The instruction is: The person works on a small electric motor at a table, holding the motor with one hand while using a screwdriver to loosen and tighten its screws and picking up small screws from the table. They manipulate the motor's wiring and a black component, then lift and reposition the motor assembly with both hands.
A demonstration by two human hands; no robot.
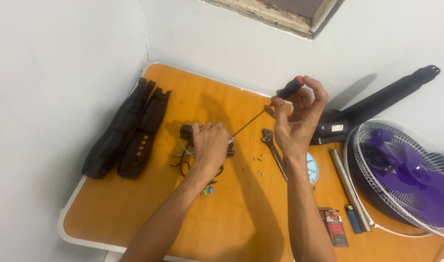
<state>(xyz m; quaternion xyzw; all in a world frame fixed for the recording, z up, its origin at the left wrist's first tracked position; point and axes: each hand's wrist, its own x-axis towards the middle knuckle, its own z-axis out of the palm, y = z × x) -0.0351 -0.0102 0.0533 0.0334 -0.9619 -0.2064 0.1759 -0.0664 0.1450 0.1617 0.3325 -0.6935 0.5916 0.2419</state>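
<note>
My right hand (296, 121) grips a screwdriver (291, 89) by its black and red handle. Its thin shaft slants down to the left, and the tip meets a small black part with wires (187, 133). My left hand (210, 145) presses down on that part and covers most of it. Both hands are over the middle of an orange wooden table (134, 213).
Two long black housing shells (130, 131) lie at the table's left. An adjustable wrench (274, 150), loose screws (258, 165), a blue round lid (312, 167), a metal tube (348, 189), a lighter (353, 218) and a small red pack (334, 227) lie right. A purple fan with wire guard (406, 174) lies at far right.
</note>
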